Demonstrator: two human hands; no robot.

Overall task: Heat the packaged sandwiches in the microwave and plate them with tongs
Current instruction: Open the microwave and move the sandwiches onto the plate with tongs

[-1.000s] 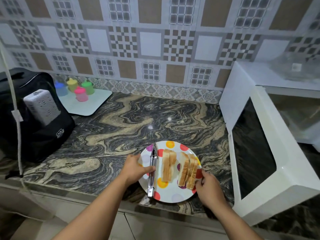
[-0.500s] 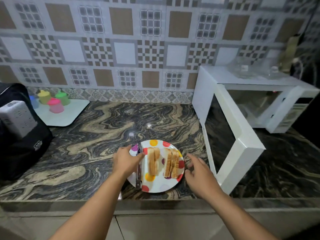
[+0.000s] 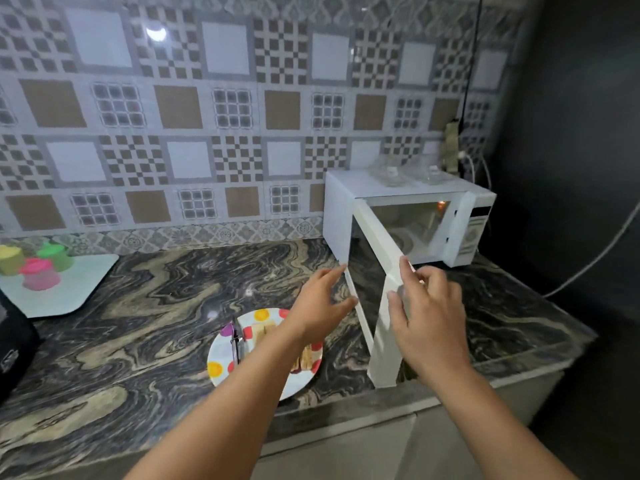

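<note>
The patterned tile wall is filling the upper part of the view, and below it the dark marbled stone countertop is stretching from left to right. At the right end of the countertop the white microwave is standing against the wall; two clear glass bowls are sitting on its top. The microwave door is standing open, swung out toward the person, and the lit cavity is showing behind it.

At the far left, a white tray is lying on the countertop and is carrying small coloured lidded cups. A black bag is showing at the left edge.

Near the front edge of the countertop, just left of the door, the polka-dot plate is lying. The sandwiches are resting on it, partly hidden by the left forearm, and the metal tongs are lying on the left part of the plate.

The right hand is touching the outer edge of the door; its fingers are mostly straight and lying against the white frame, not wrapped around it. The left hand is hovering above the plate, just beside the dark glass of the door, with fingers relaxed and spread, gripping nothing. I cannot tell whether its fingertips are touching the door.
</note>
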